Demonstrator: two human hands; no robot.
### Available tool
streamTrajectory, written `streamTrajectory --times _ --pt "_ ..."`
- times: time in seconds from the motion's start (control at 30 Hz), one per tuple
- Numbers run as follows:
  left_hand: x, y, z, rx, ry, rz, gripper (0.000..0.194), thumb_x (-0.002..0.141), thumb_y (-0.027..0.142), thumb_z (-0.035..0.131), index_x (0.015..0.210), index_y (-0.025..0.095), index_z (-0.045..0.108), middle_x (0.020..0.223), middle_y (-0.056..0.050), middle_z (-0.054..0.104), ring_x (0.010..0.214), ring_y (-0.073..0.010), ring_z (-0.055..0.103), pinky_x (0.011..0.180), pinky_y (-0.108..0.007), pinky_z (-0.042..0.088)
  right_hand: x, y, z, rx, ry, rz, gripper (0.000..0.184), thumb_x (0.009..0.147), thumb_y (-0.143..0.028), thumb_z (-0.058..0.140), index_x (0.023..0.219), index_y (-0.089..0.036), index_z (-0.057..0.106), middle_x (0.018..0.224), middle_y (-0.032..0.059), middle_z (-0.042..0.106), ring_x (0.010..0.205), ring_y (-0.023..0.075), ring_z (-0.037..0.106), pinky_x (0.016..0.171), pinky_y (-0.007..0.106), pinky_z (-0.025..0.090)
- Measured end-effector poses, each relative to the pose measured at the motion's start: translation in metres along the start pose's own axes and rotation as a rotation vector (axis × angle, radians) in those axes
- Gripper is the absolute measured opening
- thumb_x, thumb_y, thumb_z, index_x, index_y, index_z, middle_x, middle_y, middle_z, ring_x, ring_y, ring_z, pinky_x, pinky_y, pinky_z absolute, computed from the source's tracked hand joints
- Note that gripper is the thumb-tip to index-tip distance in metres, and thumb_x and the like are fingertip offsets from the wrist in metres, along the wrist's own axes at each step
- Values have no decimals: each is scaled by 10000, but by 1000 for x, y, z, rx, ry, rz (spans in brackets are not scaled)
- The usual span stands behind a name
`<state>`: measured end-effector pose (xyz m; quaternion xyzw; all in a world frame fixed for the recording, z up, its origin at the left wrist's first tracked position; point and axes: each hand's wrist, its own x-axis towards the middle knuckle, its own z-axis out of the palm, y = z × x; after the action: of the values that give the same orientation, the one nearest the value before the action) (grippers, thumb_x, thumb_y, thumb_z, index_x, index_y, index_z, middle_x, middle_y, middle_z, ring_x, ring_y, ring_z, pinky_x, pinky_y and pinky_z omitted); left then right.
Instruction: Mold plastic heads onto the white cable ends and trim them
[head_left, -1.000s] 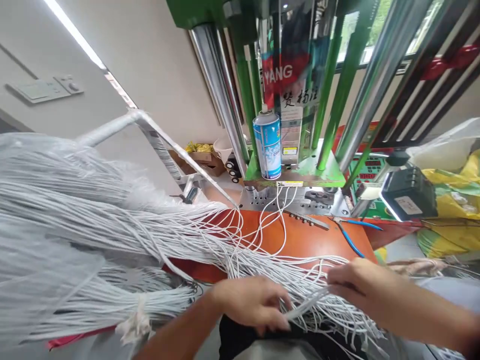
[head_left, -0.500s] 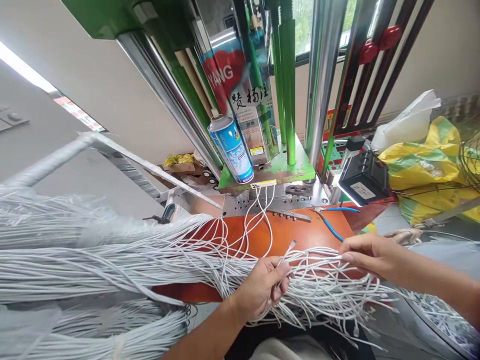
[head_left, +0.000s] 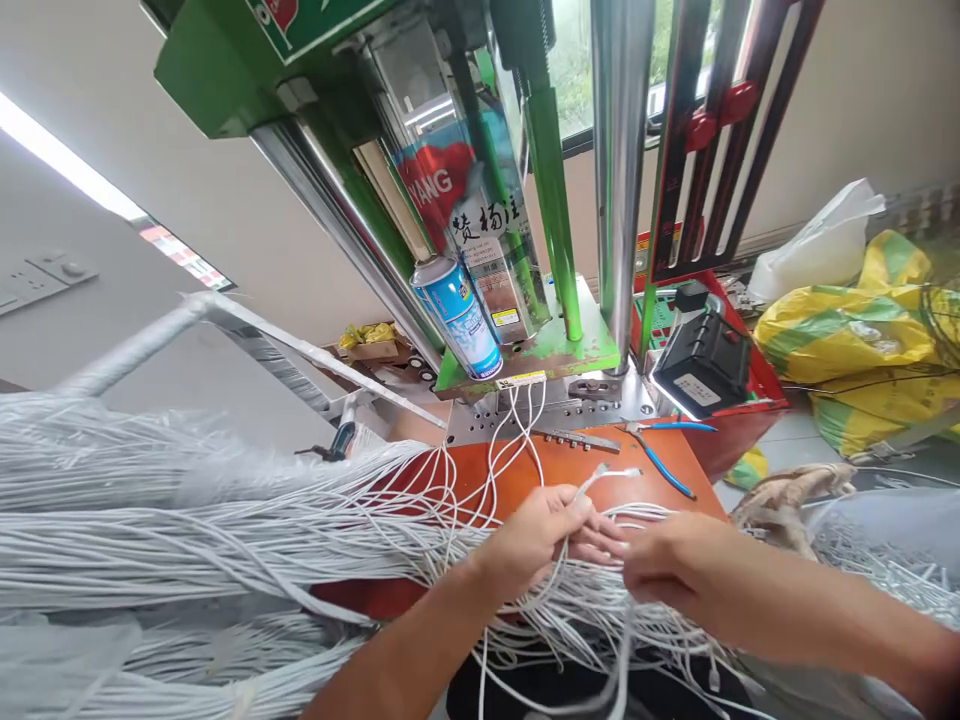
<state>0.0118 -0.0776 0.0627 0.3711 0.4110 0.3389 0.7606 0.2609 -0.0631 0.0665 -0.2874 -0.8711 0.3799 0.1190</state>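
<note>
While the left hand (head_left: 536, 535) pinches a few white cables (head_left: 589, 484) between thumb and fingers, nearer the wearer than the blue spray can (head_left: 466, 325) and to its right, two tips jut out beyond the grip. One slants away from the wearer and to the right, long axis oblique; the other, a pale plug end (head_left: 636, 472), lies nearly crosswise, pointing right, away from the can. Below the thumb, a strand bends back toward the wearer. Right hand (head_left: 675, 565) just beside the left hand's fingertips, farther right of the can, fingers curled; whether it grips the blurred cable (head_left: 625, 650) hanging beneath it, cannot tell.

Cables: slim, round, matte white, with small translucent-looking plugs; fine detail too small to read. A thick bundle (head_left: 300, 550) of the same sort spreads on the can's near side, running from far left to under both hands, strands fairly parallel at left, tangled at right.

Surface: orange tabletop (head_left: 562, 468), on the can's near side; on it, right of the can, a metal strip (head_left: 583, 440) and blue-handled pliers (head_left: 664, 468). Can stands on the green press plate (head_left: 592, 340); white leads drop from the plate's near edge. Right of the can: a black box (head_left: 701, 365), then yellow-and-green bags (head_left: 832, 335) against a pale wall (head_left: 862, 100). Beyond the can, upper right, a bright window (head_left: 570, 70)
</note>
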Motion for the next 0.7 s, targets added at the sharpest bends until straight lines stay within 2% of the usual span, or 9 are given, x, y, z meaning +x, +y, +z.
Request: streamTrajectory --times 0.1,0.17,0.23,0.3,0.37,0.47,0.57,0.63,0.7 --pt "17 -14 14 -70 30 -41 513 850 619 797 952 171 569 672 8 647 458 -79 549 483 -184 450 47 7 -13 66 132 103 180 947 -295 618 821 -232 730 838 35 731 769 185 623 729 304 443" --pt "19 -16 10 -86 46 -69 470 887 581 778 986 173 567 607 67 558 385 -28 364 416 -147 315 55 25 -23 110 170 145 206 963 -369 608 925 -219 744 859 48 742 782 202 629 741 327 456" --pt "19 -15 0 -93 46 -83 415 917 518 770 1004 147 606 568 96 487 383 -10 237 400 -138 242 52 44 -31 189 170 174 317 974 -467 596 909 -194 741 817 47 736 757 202 632 722 333 477" --pt "19 -13 -10 -85 19 -101 405 908 485 782 1004 110 660 575 70 518 389 -18 303 413 -153 307 48 58 -34 283 153 183 419 972 -543 587 835 -177 739 788 47 732 753 202 649 714 332 505" --pt "23 -15 -15 -70 -29 -145 434 874 491 804 987 86 697 640 2 616 431 -61 496 463 -194 432 50 65 -30 371 145 184 468 940 -599 625 813 -167 754 791 54 743 772 213 679 737 341 540" --pt "37 -20 -15 -74 -105 -203 480 819 511 843 968 72 717 731 -64 693 534 -132 667 535 -237 528 63 63 -18 458 245 215 545 929 -669 618 1038 -161 782 1048 117 784 960 267 730 860 402 588" --pt "52 -21 -11 -101 -135 -198 533 768 545 882 955 78 705 756 -80 706 566 -151 689 579 -265 568 77 55 -3 482 391 257 642 1020 -685 462 1407 -211 654 1454 157 649 1275 293 649 1034 467 556" --pt "61 -16 -12 -109 -107 -163 529 769 566 882 919 105 672 718 -54 680 529 -135 645 555 -261 549 84 52 6 411 444 225 604 1079 -635 356 1419 -234 654 1429 136 672 1249 272 669 1029 462 568" --pt "66 -9 -17 -105 -53 -107 483 825 558 845 912 124 652 626 15 588 438 -65 477 464 -198 428 89 57 13 270 530 183 569 1114 -552 295 1351 -220 692 1296 128 735 1151 262 707 995 460 585"
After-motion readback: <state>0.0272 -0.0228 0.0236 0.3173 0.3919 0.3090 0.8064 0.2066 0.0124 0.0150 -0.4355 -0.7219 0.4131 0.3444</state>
